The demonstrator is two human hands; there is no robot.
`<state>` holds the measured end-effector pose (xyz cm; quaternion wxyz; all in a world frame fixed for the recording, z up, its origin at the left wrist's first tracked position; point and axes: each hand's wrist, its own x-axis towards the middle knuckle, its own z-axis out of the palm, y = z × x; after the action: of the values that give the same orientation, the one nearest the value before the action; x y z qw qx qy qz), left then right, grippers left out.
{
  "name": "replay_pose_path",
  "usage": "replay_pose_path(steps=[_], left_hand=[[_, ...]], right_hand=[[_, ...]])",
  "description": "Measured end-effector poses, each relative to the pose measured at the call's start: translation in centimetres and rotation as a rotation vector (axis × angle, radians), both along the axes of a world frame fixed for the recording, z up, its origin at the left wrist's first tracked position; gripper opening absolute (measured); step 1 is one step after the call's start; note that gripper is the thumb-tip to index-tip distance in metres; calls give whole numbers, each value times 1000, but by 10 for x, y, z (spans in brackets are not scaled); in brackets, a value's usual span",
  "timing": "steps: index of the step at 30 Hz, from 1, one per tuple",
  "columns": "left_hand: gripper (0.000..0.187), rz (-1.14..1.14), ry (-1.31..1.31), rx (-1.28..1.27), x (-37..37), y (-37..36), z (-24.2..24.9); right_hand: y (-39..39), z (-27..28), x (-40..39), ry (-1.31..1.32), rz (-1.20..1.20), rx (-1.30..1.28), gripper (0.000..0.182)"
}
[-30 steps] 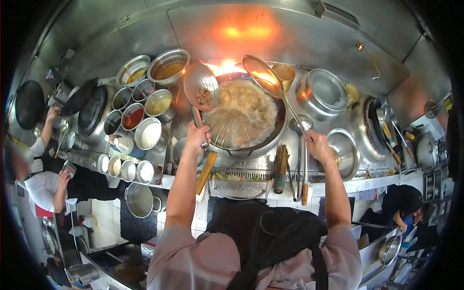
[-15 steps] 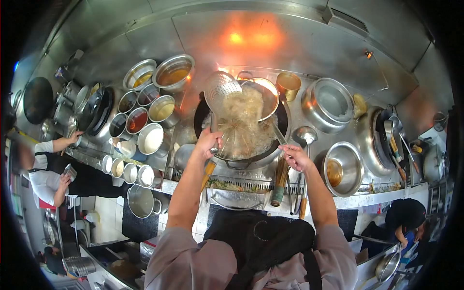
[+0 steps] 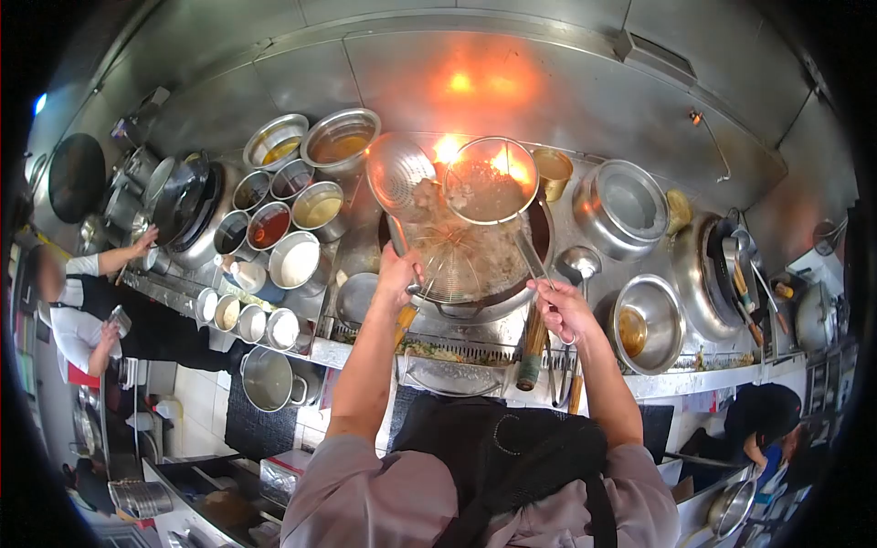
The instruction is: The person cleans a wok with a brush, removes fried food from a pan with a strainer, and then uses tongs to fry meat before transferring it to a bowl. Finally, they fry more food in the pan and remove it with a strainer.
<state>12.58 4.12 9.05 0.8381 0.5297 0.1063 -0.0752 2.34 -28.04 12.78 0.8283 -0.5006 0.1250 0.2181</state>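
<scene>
My left hand (image 3: 399,274) is closed around the metal handle of a perforated skimmer (image 3: 399,169), its bowl tilted up at the left of the wok. My right hand (image 3: 562,309) grips the handle of a round mesh strainer (image 3: 493,183), raised over the far side of the wok. Below both tools, the wok (image 3: 543,239) holds bubbling, pale-brown frying contents (image 3: 498,260). A wire spider strainer (image 3: 452,265) lies over the wok's near left part, its wooden handle (image 3: 406,321) passing just beneath my left hand.
Flames (image 3: 448,148) flare behind the wok. Seasoning pots (image 3: 270,226) and bowls stand to the left; a large steel pot (image 3: 625,205), a ladle (image 3: 579,263) and a steel bowl (image 3: 650,324) are at right. A bamboo brush (image 3: 532,352) lies at the front edge. Another person (image 3: 91,301) stands far left.
The pale mass heaped between skimmer and strainer has dropped into the wok. The strainer now shows its round mesh bowl, and flames behind it are brighter. Both hands keep their grips.
</scene>
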Motion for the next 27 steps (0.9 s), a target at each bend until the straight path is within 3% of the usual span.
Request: replay_pose_path(steps=[1,4,5,7,13,15,16,19,23,27], left_hand=[[34,-22,46,-46,-2,1,2],[39,-51,104,-240,-12,1,2],[40,-99,136,-353,-12,0,1],[34,-76,138,-425,-16,1,-4],[18,-133,179,-518,-15,10,-13],[16,-213,196,-662,-15,14,-12],[16,-223,199,-662,-16,14,-11],[11,-190,157,-580,-18,13,-5],[10,-187,136,-628,-28,36,-8],[12,-204,221,-688,-48,67,9]], right_hand=[[5,3,4,-6,10,-6,27],[17,1,11,-240,64,-547,26],[20,-4,15,-243,70,-556,26],[26,-12,15,-662,-42,-1121,24],[37,43,-12,-503,-33,-1091,25],[38,47,-13,-391,115,-1022,25],[35,21,-6,-640,95,-1142,22],[52,16,-3,-744,1,-1187,19],[45,43,-21,-618,-136,-1134,19],[17,52,-35,-534,-139,-1276,23]])
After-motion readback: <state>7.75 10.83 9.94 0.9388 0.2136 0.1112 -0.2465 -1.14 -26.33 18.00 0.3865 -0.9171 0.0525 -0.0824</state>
